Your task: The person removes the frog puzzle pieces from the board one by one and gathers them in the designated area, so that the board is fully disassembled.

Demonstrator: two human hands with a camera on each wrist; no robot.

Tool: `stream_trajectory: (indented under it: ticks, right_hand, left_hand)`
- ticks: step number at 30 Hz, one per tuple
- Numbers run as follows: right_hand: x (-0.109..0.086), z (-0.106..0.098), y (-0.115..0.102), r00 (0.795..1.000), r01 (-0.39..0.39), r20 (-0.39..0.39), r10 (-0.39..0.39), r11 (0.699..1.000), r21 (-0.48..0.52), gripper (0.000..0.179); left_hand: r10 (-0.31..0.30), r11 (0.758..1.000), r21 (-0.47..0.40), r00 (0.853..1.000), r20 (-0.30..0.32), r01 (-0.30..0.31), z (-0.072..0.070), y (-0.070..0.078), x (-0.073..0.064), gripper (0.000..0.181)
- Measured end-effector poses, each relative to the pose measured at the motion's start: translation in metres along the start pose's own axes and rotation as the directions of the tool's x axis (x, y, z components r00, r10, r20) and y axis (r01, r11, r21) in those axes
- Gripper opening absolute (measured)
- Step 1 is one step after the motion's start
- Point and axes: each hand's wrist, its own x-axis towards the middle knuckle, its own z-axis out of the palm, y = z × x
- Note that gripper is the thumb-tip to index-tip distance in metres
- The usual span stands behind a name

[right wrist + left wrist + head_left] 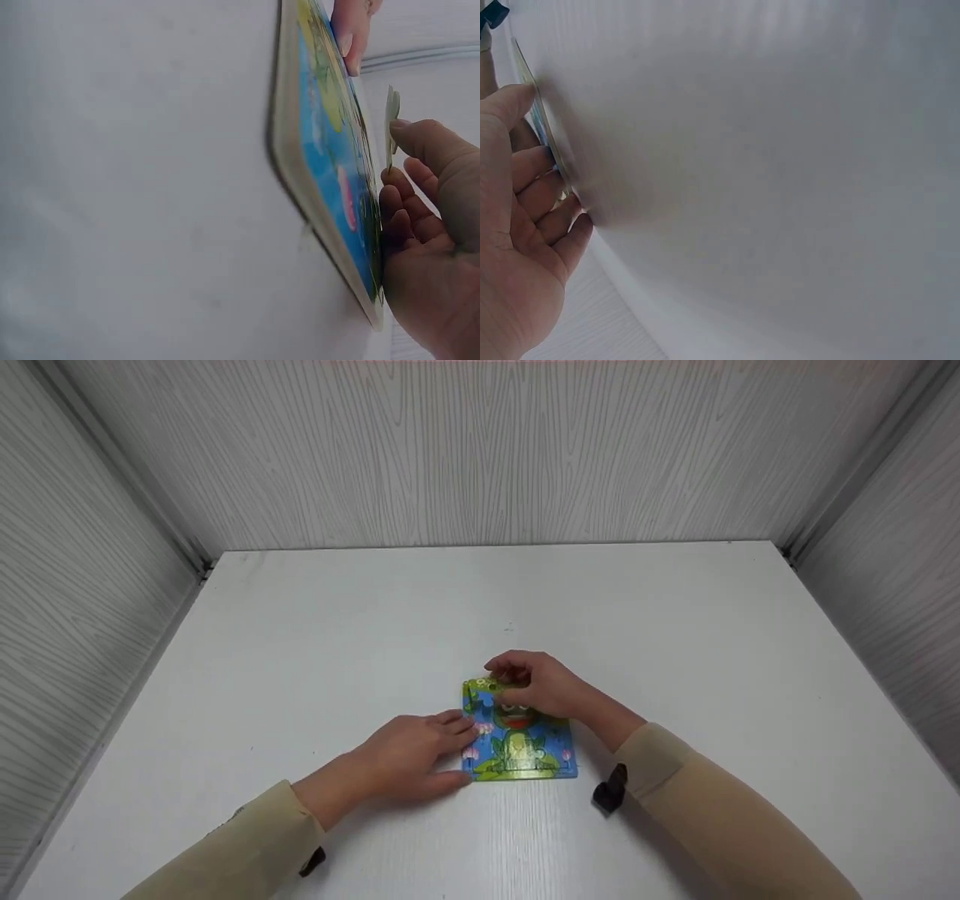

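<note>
A jigsaw puzzle board (517, 761) with a green frog picture on blue lies flat on the white table. My left hand (412, 754) rests against its left side, fingertips on the edge and thumb near the lower left corner. Over the board's upper part is my right hand (551, 686), covering the top right of the picture. Between its thumb and fingertip it pinches a thin puzzle piece (391, 124), seen edge-on in the right wrist view and raised off the board. The piece's printed side is hidden.
The white tabletop (337, 637) stretches around the board on all sides. A wood-grain panel (487, 457) stands behind it, with more panels at left and right. A black device (611, 789) hangs at the right cuff.
</note>
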Motion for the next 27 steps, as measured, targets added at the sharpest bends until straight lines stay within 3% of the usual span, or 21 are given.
stream_trajectory:
  ticks: [5,12,27]
  right_hand:
    - [-0.003,-0.008,-0.005,0.999,0.023,-0.042,-0.023,1.000,-0.005,0.045]
    - [-0.008,-0.037,0.000,0.990,0.065,-0.127,-0.068,0.998,-0.027,0.045]
    - [-0.023,-0.099,0.043,0.967,-0.053,-0.252,0.049,0.999,-0.012,0.045]
  left_hand:
    - [-0.005,1.000,-0.004,1.000,0.004,0.005,0.000,0.001,0.000,0.068]
    - [-0.009,1.000,-0.003,1.000,0.003,0.009,0.004,0.002,-0.001,0.068]
    - [-0.045,0.999,-0.017,0.999,0.018,0.045,0.004,0.006,0.001,0.069]
